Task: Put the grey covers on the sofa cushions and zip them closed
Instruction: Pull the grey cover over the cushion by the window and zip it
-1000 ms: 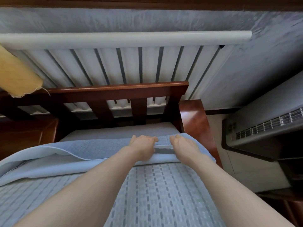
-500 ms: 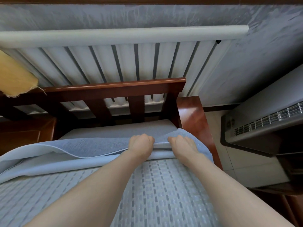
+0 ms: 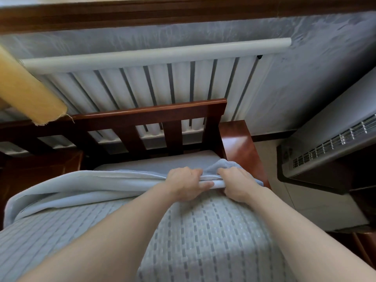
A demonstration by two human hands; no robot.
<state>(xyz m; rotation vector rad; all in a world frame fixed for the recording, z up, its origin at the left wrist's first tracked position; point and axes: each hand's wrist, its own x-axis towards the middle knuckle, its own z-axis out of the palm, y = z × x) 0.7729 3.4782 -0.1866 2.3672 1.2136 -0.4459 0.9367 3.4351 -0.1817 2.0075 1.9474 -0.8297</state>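
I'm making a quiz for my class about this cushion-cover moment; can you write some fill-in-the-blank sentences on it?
1. Both hands grip the open edge of the grey ____.
2. The left hand and right hand sit close together near the cushion's ____ end.
3. Behind the wooden sofa frame stands a white ____.

Missing words: cover; right; radiator

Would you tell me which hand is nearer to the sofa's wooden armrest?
Right. The right hand grips the grey cover just beside the wooden armrest; the left hand grips the cover farther from it.
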